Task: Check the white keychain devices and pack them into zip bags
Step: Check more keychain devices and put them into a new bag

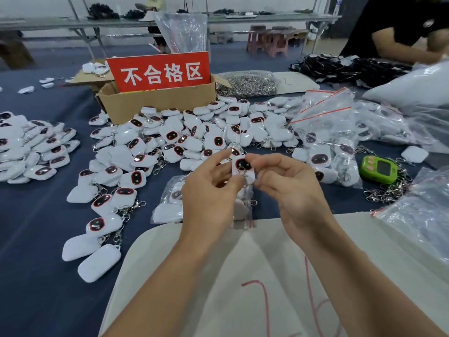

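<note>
Grips both pinching one device over its bag; most of the heap not yet packed.

Your left grip (pixel 209 183) and right grip (pixel 289 181) pinch one white keychain device (pixel 243 165) from either side, face up above the table (pixel 36 227). A clear zip bag (pixel 243 212) hangs just under it; which fingers hold the bag isn't clear. Done: one filled bag (pixel 170 205) lies beside your left grip, and more filled bags (pixel 325 142) are stacked to your right. Left: the big loose heap (pixel 182 139) in front of the cardboard box (pixel 158 105), and a second heap (pixel 31 147) at far left. By my judgement, you're well short of halfway.
</note>
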{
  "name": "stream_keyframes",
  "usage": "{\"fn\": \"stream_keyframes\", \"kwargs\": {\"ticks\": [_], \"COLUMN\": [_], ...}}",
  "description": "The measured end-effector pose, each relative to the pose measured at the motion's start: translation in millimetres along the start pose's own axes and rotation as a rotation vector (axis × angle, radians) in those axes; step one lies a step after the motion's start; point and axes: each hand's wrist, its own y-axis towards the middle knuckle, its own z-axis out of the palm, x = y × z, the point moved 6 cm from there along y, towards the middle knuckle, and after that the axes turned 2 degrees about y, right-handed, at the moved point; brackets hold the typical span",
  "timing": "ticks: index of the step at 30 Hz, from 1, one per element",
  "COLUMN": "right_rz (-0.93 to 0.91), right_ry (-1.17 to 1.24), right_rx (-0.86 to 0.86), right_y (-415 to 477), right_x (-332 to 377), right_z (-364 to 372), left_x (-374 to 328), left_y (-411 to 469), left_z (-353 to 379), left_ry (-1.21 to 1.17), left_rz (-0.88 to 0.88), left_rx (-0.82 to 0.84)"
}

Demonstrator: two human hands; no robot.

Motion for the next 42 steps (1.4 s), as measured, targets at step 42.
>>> {"fn": "stream_keyframes", "kwargs": {"ticks": [42], "right_rz": [-0.120], "right_ry": [-0.366], "right_rx": [0.000], "right_y": [-3.2], "right_x": [4.1], "right_z": [8.3], "left_x": [-9.5], "left_y": [3.3], "left_z": [-5.3], "left_ry": [-0.017], "left_rz": [0.091], "left_rx": [-0.008]}}
